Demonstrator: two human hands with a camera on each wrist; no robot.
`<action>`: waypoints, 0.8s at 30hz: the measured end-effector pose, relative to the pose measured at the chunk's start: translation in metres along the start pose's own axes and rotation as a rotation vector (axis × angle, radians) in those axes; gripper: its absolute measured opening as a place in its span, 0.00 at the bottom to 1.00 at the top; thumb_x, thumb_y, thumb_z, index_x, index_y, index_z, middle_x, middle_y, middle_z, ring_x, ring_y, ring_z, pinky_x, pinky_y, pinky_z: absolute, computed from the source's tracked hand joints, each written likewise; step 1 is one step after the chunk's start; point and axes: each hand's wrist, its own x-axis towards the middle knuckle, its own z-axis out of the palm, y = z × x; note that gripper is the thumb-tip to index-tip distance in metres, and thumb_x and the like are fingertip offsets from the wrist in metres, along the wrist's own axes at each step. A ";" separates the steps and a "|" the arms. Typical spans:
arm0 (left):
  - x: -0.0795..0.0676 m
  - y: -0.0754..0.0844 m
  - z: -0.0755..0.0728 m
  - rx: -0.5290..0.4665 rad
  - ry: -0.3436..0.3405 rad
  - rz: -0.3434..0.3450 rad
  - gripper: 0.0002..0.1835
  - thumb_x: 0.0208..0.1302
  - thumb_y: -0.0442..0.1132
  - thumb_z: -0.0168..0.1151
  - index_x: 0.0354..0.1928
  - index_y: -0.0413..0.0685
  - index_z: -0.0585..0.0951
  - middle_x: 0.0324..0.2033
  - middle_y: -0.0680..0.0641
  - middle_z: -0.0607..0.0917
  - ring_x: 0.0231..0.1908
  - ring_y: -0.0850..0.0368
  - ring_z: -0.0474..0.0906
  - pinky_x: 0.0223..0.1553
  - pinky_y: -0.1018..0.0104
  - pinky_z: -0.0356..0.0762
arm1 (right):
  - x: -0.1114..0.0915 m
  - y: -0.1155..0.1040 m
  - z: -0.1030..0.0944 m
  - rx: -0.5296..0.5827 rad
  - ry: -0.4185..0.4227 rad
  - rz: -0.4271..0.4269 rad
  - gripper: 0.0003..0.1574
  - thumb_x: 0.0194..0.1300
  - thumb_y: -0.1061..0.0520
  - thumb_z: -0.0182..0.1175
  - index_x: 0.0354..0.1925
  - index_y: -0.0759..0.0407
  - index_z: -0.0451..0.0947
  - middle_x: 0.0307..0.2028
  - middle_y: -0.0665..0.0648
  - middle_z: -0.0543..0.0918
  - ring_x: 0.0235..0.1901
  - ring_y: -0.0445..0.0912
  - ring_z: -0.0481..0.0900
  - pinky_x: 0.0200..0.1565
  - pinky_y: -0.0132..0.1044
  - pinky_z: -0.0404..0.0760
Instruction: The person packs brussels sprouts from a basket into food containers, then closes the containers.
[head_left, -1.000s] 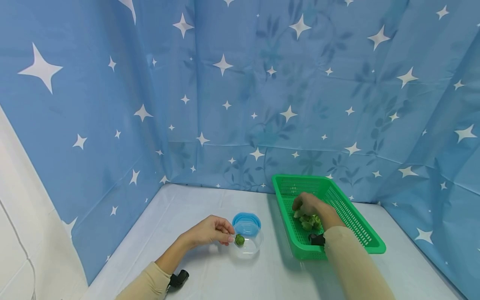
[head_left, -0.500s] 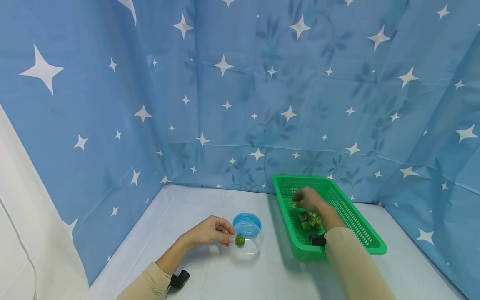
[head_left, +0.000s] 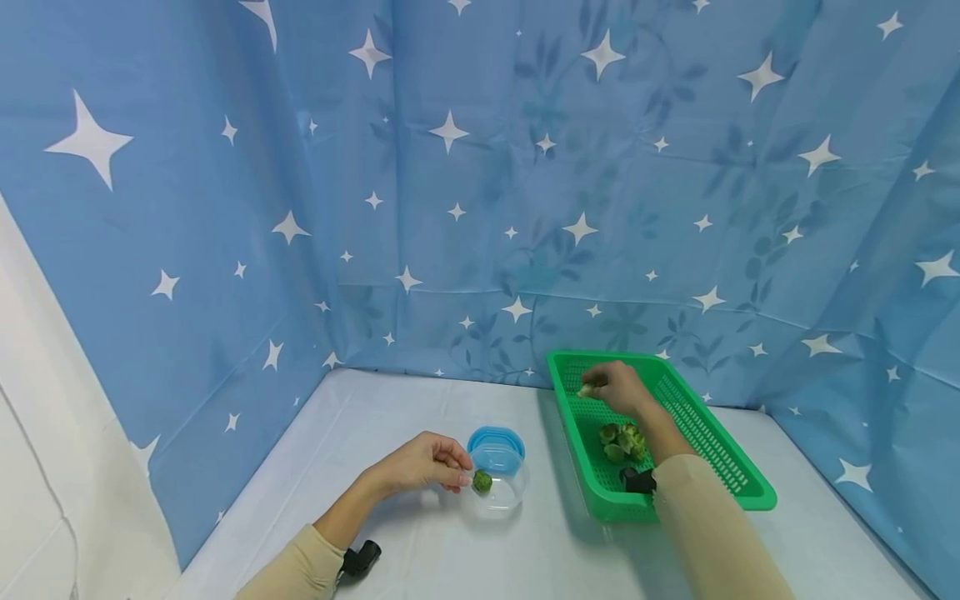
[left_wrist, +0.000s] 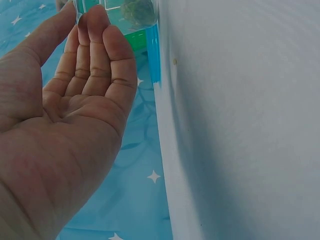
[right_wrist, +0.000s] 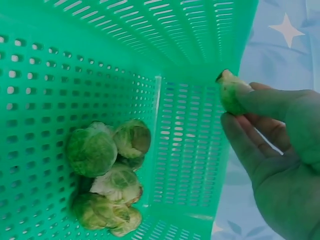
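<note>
My left hand (head_left: 423, 462) pinches the rim of a small clear plastic container (head_left: 507, 497) between thumb and fingertips. One green Brussels sprout (head_left: 482, 481) lies inside it, on the side nearest that hand. In the left wrist view only part of the container (left_wrist: 116, 20) shows, at the top edge. My right hand (head_left: 618, 390) is raised over the far left part of the green basket (head_left: 600, 505). Its thumb and fingers pinch a Brussels sprout (right_wrist: 230, 94), cut end outward. Several more Brussels sprouts (right_wrist: 92, 150) are clustered on the basket floor.
Just behind the clear container is a blue round-cornered lid or dish (head_left: 495, 436) on the white table (head_left: 420, 542). A starred blue curtain (head_left: 480, 208) closes off the back and sides. Black camera mounts (head_left: 362, 558) sit at the wrists.
My right hand has lifted away from the sprout cluster towards the basket's far left, carrying one sprout. The left hand keeps its grip on the container and stays put.
</note>
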 end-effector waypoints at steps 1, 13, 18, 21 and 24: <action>0.000 0.000 0.000 -0.001 0.001 -0.002 0.12 0.67 0.38 0.72 0.48 0.39 0.86 0.34 0.50 0.90 0.34 0.56 0.87 0.44 0.56 0.88 | 0.000 -0.001 -0.001 0.004 0.006 -0.014 0.19 0.71 0.61 0.67 0.57 0.69 0.83 0.50 0.70 0.86 0.50 0.62 0.85 0.48 0.52 0.87; 0.000 -0.001 -0.001 -0.002 0.000 -0.001 0.12 0.68 0.38 0.72 0.48 0.38 0.86 0.35 0.50 0.90 0.35 0.56 0.87 0.44 0.56 0.88 | 0.007 -0.036 -0.012 0.032 0.091 -0.106 0.17 0.70 0.57 0.69 0.54 0.62 0.85 0.48 0.64 0.88 0.50 0.60 0.85 0.48 0.52 0.86; 0.000 -0.002 -0.001 -0.005 -0.010 0.000 0.13 0.68 0.38 0.71 0.49 0.37 0.85 0.36 0.50 0.90 0.35 0.57 0.87 0.44 0.57 0.88 | 0.006 -0.065 -0.015 0.062 0.106 -0.129 0.16 0.71 0.59 0.68 0.54 0.62 0.85 0.49 0.62 0.88 0.51 0.59 0.86 0.49 0.51 0.87; 0.000 -0.001 -0.001 -0.006 -0.010 0.000 0.13 0.68 0.38 0.72 0.49 0.37 0.85 0.35 0.50 0.90 0.35 0.57 0.87 0.44 0.56 0.88 | 0.004 -0.083 -0.014 0.080 0.109 -0.166 0.15 0.70 0.61 0.68 0.53 0.64 0.85 0.49 0.62 0.88 0.51 0.59 0.86 0.50 0.51 0.88; 0.001 -0.001 -0.001 -0.007 -0.001 -0.006 0.13 0.67 0.37 0.72 0.49 0.36 0.85 0.35 0.49 0.90 0.35 0.56 0.87 0.44 0.56 0.88 | 0.003 -0.096 -0.012 0.090 0.109 -0.208 0.14 0.70 0.63 0.68 0.53 0.65 0.85 0.49 0.62 0.88 0.50 0.58 0.86 0.51 0.50 0.88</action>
